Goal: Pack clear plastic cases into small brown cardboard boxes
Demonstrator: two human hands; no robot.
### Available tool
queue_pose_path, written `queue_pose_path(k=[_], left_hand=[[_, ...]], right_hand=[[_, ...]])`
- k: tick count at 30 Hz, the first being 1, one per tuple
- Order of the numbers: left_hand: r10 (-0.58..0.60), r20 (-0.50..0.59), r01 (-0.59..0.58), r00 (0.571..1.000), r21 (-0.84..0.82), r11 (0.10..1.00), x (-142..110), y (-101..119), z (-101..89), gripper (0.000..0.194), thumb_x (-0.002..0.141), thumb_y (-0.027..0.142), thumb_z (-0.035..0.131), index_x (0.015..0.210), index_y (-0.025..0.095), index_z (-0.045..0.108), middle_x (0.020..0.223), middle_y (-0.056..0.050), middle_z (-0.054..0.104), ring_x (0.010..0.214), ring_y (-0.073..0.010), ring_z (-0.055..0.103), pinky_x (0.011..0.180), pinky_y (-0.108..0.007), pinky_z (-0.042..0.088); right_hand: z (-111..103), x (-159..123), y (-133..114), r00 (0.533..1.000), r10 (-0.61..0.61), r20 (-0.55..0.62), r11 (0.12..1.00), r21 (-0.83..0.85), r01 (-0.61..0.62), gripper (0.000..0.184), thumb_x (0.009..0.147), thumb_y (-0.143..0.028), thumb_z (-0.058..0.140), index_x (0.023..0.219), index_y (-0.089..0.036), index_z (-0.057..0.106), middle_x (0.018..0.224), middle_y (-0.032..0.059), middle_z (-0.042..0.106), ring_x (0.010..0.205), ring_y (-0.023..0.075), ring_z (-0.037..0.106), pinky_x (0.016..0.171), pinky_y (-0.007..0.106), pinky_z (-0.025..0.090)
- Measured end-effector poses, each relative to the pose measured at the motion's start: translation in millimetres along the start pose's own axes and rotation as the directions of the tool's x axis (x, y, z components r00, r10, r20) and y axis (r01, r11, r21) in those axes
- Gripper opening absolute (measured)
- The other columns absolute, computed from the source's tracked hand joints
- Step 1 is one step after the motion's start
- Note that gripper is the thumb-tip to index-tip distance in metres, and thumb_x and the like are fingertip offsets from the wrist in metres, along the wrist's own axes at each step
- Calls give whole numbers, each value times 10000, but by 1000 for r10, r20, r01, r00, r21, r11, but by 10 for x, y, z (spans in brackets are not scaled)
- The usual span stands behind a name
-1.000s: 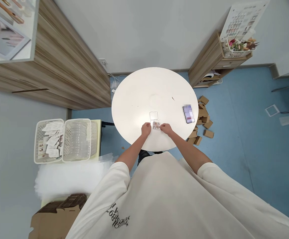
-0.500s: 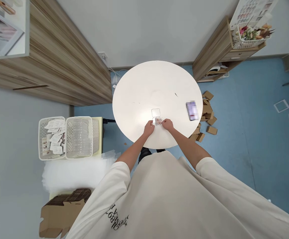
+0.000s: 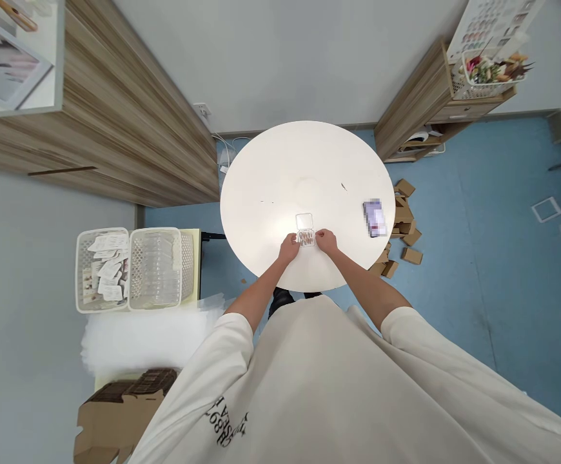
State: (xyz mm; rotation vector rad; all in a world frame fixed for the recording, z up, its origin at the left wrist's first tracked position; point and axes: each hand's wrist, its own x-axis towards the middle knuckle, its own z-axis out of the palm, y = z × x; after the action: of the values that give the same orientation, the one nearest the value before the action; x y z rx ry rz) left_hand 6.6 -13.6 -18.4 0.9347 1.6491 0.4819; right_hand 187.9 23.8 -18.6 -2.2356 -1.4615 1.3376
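Note:
A small clear plastic box [image 3: 306, 239] lies on the white round table near its front edge, its clear lid [image 3: 304, 221] swung open to the far side. Several small reddish-brown and pale pieces, which look like false nails, sit in rows inside. My left hand [image 3: 289, 247] has its fingers closed at the box's left edge. At the right edge is my right hand [image 3: 326, 240], its fingers drawn together in a pinch; whether something tiny is between them is too small to see.
A purple, pixelated item [image 3: 374, 217] lies on the round table [image 3: 280, 161] at right. Small cardboard boxes [image 3: 412, 255] are on the floor beyond. Left of me, white baskets [image 3: 155, 267] hold clear cases and paper cards, beside white film sheets [image 3: 140, 338] and folded cardboard [image 3: 116, 419].
The pieces now show across the full width of the box, where its left part looked pale before. My right hand's fingertips have shifted slightly. The view has moved a little.

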Motion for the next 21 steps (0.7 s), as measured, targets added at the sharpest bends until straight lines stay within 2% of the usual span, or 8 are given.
queue_pose_path(k=[3,6,9,11,13,15,18,21], left_hand=[[60,-25,-59,998,36,998,83,95,-27,454,843,134,590,1292,202,561,1376,-107,611,1214,-221,603,1030,-342,455],[105,-42,-102,994,76,992,118,149,-15,382,843,115,568,1212,214,589,1301,-86,645,1172,-218,610,1003,-339,463],[91,-41,-88,995,82,993,107,131,8,362,835,92,550,1170,223,595,1266,-77,657,1114,-207,627,973,-334,473],[78,-34,-75,996,75,994,104,105,10,373,829,86,544,1174,223,591,1276,-79,651,1096,-204,634,969,-333,476],[63,-38,-60,997,61,996,128,100,0,390,822,85,545,1185,222,586,1296,-82,642,1098,-202,636,977,-333,473],[39,-57,-37,998,34,999,187,129,-19,414,814,89,553,1206,220,578,1328,-87,626,1115,-204,633,986,-333,471],[8,-75,-11,997,-34,999,318,218,-46,485,800,103,580,1268,221,544,1405,-99,579,1186,-212,610,1007,-333,463],[-9,-52,3,999,-123,992,434,305,-60,571,789,115,598,1341,221,495,1468,-117,532,1263,-217,574,1024,-332,460]], right_hand=[[-21,46,-31,998,-70,-2,997,16,70,330,840,-154,511,1110,-216,690,1122,46,705,1024,189,644,917,308,508],[7,20,-29,978,-208,28,976,-63,210,395,850,-137,515,1207,-214,667,1256,80,632,1067,205,622,958,341,503],[57,-67,13,939,-331,93,919,-192,343,379,857,-148,546,1204,-217,685,1375,120,530,1180,268,560,1003,410,485],[79,-110,33,929,-354,111,897,-240,371,362,855,-159,560,1184,-225,695,1405,126,492,1240,305,512,1032,454,467],[85,-109,25,930,-354,97,907,-208,367,366,851,-164,550,1186,-226,685,1401,120,488,1255,302,501,1053,462,458],[75,-56,-12,945,-324,50,939,-103,327,402,842,-169,529,1223,-216,652,1377,116,509,1233,275,524,1061,439,466],[43,75,-93,978,-206,-12,973,107,206,519,817,-189,516,1334,-208,565,1383,108,541,1192,245,566,1047,409,492],[7,178,-157,992,-126,14,952,282,117,621,790,-199,526,1410,-214,499,1453,99,529,1233,237,566,1057,398,491]])
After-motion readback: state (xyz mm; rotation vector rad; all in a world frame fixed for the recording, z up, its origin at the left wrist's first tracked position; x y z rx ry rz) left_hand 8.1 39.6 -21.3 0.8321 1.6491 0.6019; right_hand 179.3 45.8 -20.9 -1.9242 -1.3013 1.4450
